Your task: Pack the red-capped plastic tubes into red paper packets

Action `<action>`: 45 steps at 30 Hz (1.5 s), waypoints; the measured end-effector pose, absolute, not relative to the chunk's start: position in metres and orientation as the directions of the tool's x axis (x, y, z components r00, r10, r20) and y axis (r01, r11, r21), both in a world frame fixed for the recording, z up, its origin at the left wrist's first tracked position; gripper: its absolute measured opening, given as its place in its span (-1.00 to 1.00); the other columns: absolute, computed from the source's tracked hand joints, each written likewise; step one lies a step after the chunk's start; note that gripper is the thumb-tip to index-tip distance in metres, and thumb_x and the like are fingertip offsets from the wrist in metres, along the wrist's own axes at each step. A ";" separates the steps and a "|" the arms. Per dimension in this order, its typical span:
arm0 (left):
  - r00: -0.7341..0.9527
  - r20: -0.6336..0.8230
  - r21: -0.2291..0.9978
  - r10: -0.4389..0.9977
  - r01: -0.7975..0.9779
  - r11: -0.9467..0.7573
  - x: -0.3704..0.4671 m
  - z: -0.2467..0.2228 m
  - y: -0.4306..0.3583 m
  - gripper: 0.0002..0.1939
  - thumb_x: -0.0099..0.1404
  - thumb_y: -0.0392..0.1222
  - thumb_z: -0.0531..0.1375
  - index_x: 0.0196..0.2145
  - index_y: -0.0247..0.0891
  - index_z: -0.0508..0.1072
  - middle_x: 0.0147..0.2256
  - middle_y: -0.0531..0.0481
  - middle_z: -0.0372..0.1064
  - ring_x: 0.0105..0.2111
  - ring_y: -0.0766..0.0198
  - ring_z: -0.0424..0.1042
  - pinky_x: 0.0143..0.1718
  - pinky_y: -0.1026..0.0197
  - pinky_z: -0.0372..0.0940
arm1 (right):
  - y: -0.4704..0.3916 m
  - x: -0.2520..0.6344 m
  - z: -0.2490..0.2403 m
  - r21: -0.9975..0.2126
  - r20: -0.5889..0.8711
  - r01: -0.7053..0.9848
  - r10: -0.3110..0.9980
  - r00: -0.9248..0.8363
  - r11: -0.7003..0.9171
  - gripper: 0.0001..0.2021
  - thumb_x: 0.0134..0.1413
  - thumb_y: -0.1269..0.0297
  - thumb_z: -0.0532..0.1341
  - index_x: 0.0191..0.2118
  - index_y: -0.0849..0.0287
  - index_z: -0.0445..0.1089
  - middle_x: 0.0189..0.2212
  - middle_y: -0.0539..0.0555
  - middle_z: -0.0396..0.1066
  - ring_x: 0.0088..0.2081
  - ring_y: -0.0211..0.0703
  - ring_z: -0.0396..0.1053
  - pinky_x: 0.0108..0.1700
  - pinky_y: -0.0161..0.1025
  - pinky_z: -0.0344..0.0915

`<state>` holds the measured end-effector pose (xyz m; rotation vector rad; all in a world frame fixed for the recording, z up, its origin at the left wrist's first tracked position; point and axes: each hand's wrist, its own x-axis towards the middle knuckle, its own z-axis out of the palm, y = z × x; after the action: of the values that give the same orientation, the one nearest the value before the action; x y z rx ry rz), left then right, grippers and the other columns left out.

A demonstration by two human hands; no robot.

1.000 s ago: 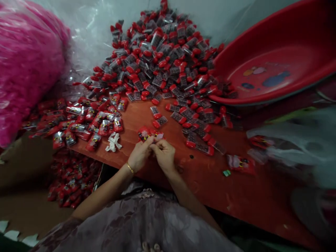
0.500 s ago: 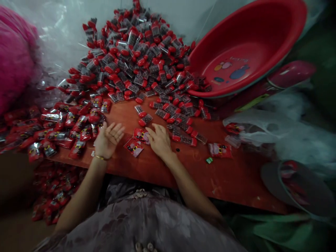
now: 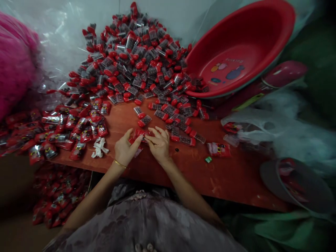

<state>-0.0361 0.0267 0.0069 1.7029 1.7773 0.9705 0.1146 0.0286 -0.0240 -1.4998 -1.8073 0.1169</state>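
Both of my hands meet over the red tabletop [image 3: 194, 175]. Thumb and fingers of my left hand [image 3: 125, 148] close on the left side of a small red printed packet [image 3: 141, 133]. My right hand [image 3: 159, 144] pinches the same packet at its right side. Another printed packet [image 3: 138, 151] lies flat on the table under my hands, mostly covered by them. Just beyond my fingers are two clear tubes with red caps and dark pellets inside, one of them a capped tube [image 3: 144, 120].
A large heap of red-capped tubes [image 3: 141, 66] rises at the back. Filled red packets [image 3: 76, 122] pile up at the left, near crumpled white scraps [image 3: 99, 147]. A red basin [image 3: 236, 52] leans at the back right; a grey container [image 3: 273, 182] stands at the right edge.
My left hand has moved right, from open beside the filled packets to gripping the red packet. The right hand has closed on it too. White scraps now show where the left hand was.
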 end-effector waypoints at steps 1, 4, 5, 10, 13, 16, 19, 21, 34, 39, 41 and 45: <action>-0.057 0.115 0.763 0.992 0.645 -0.052 -0.033 0.008 0.030 -0.59 0.15 0.01 0.20 -0.08 -0.22 0.47 -0.11 -0.16 0.47 -0.12 0.07 0.45 -0.10 0.08 0.30 | 0.027 0.114 -0.022 -0.547 0.502 0.779 0.865 0.013 0.306 -0.86 0.09 0.28 0.21 -0.36 -0.03 0.54 -0.09 -0.02 0.47 0.04 -0.04 0.24 0.15 0.08 0.00; -0.004 0.106 0.839 0.994 0.537 -0.087 -0.026 0.008 0.038 -0.76 0.19 -0.07 0.16 -0.27 -0.20 0.55 -0.23 -0.07 0.53 -0.19 0.15 0.47 -0.15 0.17 0.31 | 0.024 0.114 -0.017 -0.679 0.484 0.665 0.870 0.088 0.311 -0.89 0.04 0.26 0.23 -0.33 0.02 0.52 -0.08 0.04 0.46 0.03 -0.06 0.26 0.12 0.01 0.10; -0.007 0.086 0.879 0.996 0.472 -0.072 -0.024 0.008 0.040 -0.77 0.20 -0.08 0.15 -0.31 -0.22 0.56 -0.30 -0.05 0.54 -0.26 0.18 0.48 -0.22 0.21 0.32 | 0.024 0.115 -0.015 -0.743 0.451 0.603 0.883 0.129 0.291 -0.85 0.01 0.23 0.25 -0.26 0.05 0.51 -0.06 0.07 0.44 0.00 -0.07 0.29 0.09 -0.03 0.16; 0.057 0.013 0.948 0.998 0.316 -0.030 -0.022 0.015 0.039 -0.79 0.12 -0.10 0.22 -0.34 -0.23 0.58 -0.41 0.00 0.54 -0.41 0.25 0.46 -0.36 0.28 0.28 | 0.018 0.124 -0.006 -0.966 0.151 0.230 0.981 0.125 0.119 -0.67 0.06 0.16 0.16 -0.08 0.20 0.40 -0.24 0.11 0.49 -0.29 -0.19 0.42 -0.21 -0.23 0.35; 0.090 0.002 0.962 0.996 0.272 -0.026 -0.016 0.017 0.033 -0.83 0.06 -0.12 0.27 -0.36 -0.18 0.59 -0.39 0.02 0.55 -0.39 0.24 0.46 -0.30 0.27 0.28 | 0.011 0.125 -0.005 -0.966 0.102 0.249 0.991 0.087 0.077 -0.76 0.08 0.18 0.11 -0.32 0.19 0.45 -0.45 0.03 0.49 -0.42 -0.22 0.40 -0.34 -0.31 0.31; 0.030 -0.063 0.980 0.998 0.192 0.056 -0.005 0.014 0.028 -0.84 0.03 -0.09 0.29 -0.49 -0.23 0.57 -0.54 0.04 0.48 -0.50 0.30 0.39 -0.41 0.30 0.24 | 0.005 0.123 -0.006 -0.916 0.147 0.397 0.968 0.202 0.056 -0.71 0.14 0.14 0.05 -0.44 0.17 0.40 -0.57 -0.01 0.41 -0.51 -0.26 0.32 -0.41 -0.35 0.24; -0.009 -0.215 0.975 0.977 -0.058 0.214 0.007 0.012 0.024 -0.76 -0.02 -0.05 0.33 -0.55 -0.30 0.51 -0.57 0.06 0.43 -0.54 0.37 0.34 -0.43 0.33 0.23 | 0.002 0.124 -0.009 -0.848 0.219 0.527 0.943 0.251 0.057 -0.64 0.19 0.13 -0.02 -0.51 0.16 0.35 -0.59 0.00 0.37 -0.50 -0.26 0.30 -0.37 -0.34 0.23; 0.043 -0.382 0.889 0.923 -0.255 0.379 0.011 0.015 0.022 -0.73 -0.09 -0.05 0.37 -0.50 -0.31 0.49 -0.52 0.06 0.45 -0.52 0.38 0.37 -0.40 0.31 0.28 | 0.003 0.125 -0.011 -0.819 0.286 0.566 0.920 0.269 0.090 -0.65 0.20 0.15 -0.03 -0.48 0.16 0.36 -0.54 0.04 0.40 -0.44 -0.22 0.32 -0.31 -0.31 0.25; 0.030 -0.515 0.779 0.857 -0.402 0.482 0.017 0.020 0.026 -0.62 -0.28 -0.09 0.45 -0.53 -0.35 0.45 -0.56 0.08 0.43 -0.62 0.46 0.34 -0.52 0.37 0.30 | -0.002 0.189 0.001 -0.450 0.246 0.863 0.898 0.366 -0.228 -0.62 0.23 0.13 -0.04 -0.02 0.24 0.35 -0.23 0.24 0.43 -0.21 0.00 0.34 -0.18 -0.13 0.23; 0.123 -0.538 0.743 0.834 -0.398 0.538 0.021 0.020 0.027 -0.62 -0.25 -0.09 0.45 -0.49 -0.34 0.47 -0.51 0.04 0.46 -0.60 0.42 0.38 -0.52 0.33 0.34 | -0.021 0.232 -0.011 -0.258 0.233 0.960 0.957 0.172 -0.109 -0.73 0.10 0.25 0.12 -0.10 0.14 0.43 -0.14 0.21 0.34 -0.11 0.06 0.23 -0.12 -0.05 0.19; 0.138 -0.560 0.723 0.817 -0.399 0.563 0.021 0.019 0.026 -0.65 -0.20 -0.11 0.43 -0.47 -0.33 0.46 -0.49 0.03 0.47 -0.59 0.39 0.41 -0.51 0.32 0.35 | -0.036 0.237 -0.017 -0.330 0.284 0.942 0.958 0.044 0.055 -0.74 0.09 0.34 0.10 -0.11 0.11 0.42 -0.13 0.15 0.35 -0.09 -0.01 0.25 -0.07 -0.07 0.19; 0.134 -0.598 0.696 0.790 -0.402 0.595 0.021 0.017 0.025 -0.68 -0.16 -0.13 0.42 -0.48 -0.33 0.43 -0.52 0.04 0.46 -0.61 0.39 0.40 -0.53 0.32 0.33 | -0.058 0.231 -0.018 -0.425 0.380 0.905 0.904 0.195 -0.016 -0.72 0.14 0.19 0.07 -0.10 0.21 0.36 -0.18 0.19 0.38 -0.14 -0.03 0.32 -0.10 -0.10 0.23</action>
<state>0.0208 0.0245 0.0167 0.4146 1.1354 0.9010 0.2311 -0.0576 -0.0175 -1.8934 -1.6853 -0.0013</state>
